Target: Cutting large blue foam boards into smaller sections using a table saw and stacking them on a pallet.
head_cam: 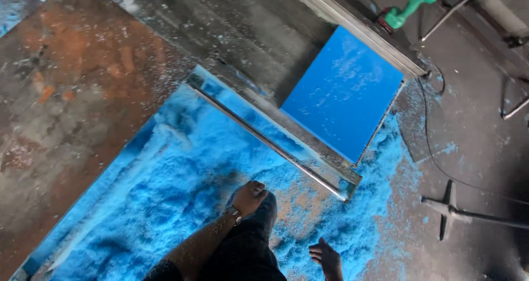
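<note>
Dark trouser leg [242, 253] lowest in frame. Left hand [249, 197], watch [234, 213] on wrist, fist-like on knee, gripping nothing. Right hand [326, 257] loose, fingers apart, holding nothing, just above blue shavings [165, 204] heaped across floor. Metal rail [275, 143] slanting just beyond hands, over shavings. Blue sheet [344, 93] behind rail. Rusty plate [66, 93] at left. Green tool [416, 2] top right.

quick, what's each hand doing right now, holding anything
Left hand: closed in a loose fist by the knee, nothing visible in it.
Right hand: open, fingers spread, empty, above the blue shavings.
</note>
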